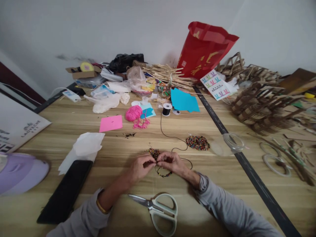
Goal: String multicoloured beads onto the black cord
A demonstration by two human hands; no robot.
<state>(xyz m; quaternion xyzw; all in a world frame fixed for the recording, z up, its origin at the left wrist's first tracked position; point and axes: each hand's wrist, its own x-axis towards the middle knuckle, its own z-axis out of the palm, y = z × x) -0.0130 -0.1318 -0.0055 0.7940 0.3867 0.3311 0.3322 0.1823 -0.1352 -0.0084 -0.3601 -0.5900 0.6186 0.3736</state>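
Observation:
My left hand (pixel 141 168) and my right hand (pixel 174 163) meet fingertip to fingertip over the table, both closed in a pinch. Between them they grip a thin black cord (pixel 179 148), whose exact end is hidden by the fingers. Just below hangs a short strung row of small coloured beads (pixel 165 174) on that cord, lying in a curve. Loose beads (pixel 152 151) form a small pile right behind my fingertips. The cord loops away past my right hand to a white-rimmed spool (pixel 167 110). A coiled heap of bead strands (pixel 197 143) lies to the right.
Scissors with pale handles (pixel 163 210) lie in front of my hands. A black phone-like slab (pixel 65 192) and white paper (pixel 84 148) are at left. Pink yarn (pixel 133 113), blue sheets (pixel 184 100), a red bag (pixel 204 49) and small woven baskets (pixel 256 107) stand farther back.

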